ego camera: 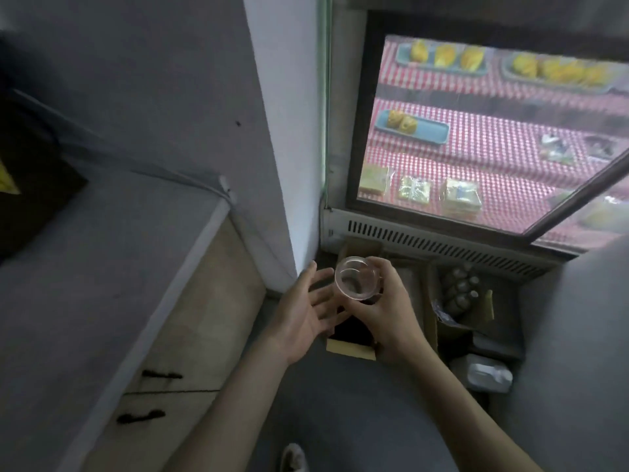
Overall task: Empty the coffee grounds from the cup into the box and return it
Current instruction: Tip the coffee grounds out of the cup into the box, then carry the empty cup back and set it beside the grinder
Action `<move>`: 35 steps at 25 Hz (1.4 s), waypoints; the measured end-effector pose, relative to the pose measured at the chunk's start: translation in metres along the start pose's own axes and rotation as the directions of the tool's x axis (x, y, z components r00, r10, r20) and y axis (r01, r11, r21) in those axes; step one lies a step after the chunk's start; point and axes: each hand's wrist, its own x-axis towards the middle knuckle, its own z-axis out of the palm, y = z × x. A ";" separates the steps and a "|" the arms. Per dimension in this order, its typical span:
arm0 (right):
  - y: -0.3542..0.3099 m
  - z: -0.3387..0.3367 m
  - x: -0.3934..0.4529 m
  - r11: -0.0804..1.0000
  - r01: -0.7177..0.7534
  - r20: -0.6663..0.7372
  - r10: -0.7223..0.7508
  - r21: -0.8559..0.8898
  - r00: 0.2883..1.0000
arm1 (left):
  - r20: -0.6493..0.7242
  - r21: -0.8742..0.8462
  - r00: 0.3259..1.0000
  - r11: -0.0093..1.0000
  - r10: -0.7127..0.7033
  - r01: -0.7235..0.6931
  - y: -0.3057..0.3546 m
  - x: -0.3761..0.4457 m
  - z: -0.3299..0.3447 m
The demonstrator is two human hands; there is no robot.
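A clear glass cup [355, 277] is held upright with its mouth toward me, and my right hand [384, 311] is shut around its right side and base. A little dark residue shows at its bottom. My left hand [308, 308] is open just left of the cup, palm turned toward it, fingers spread, not gripping. Directly below both hands on the floor stands an open cardboard box [350, 349] with a dark inside, largely hidden by my hands.
A grey counter [102, 267] with wooden drawers runs along the left. A white pillar [286, 148] stands behind the hands. A glass display case [476, 131] with pastries is at upper right. Another box of bottles [459, 291] and a plastic container [486, 373] sit right.
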 end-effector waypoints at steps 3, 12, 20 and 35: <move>-0.070 0.007 -0.015 0.996 0.085 0.028 -0.085 -0.005 0.996 | -0.068 -0.008 0.992 0.994 0.104 -0.105 0.035 -0.059 -0.009; -0.147 0.064 -0.049 0.974 0.177 0.267 -0.209 0.141 0.941 | -0.536 -0.125 0.785 0.889 0.312 -0.440 0.055 -0.185 -0.064; -0.163 0.110 -0.097 0.928 0.274 0.607 -0.372 0.252 0.703 | -0.888 -0.083 0.378 0.718 0.262 -0.691 -0.004 -0.321 -0.084; -0.226 0.224 -0.350 0.822 0.410 0.863 -0.485 0.394 0.144 | -0.970 0.203 -0.240 0.473 -0.019 -0.857 -0.200 -0.586 -0.105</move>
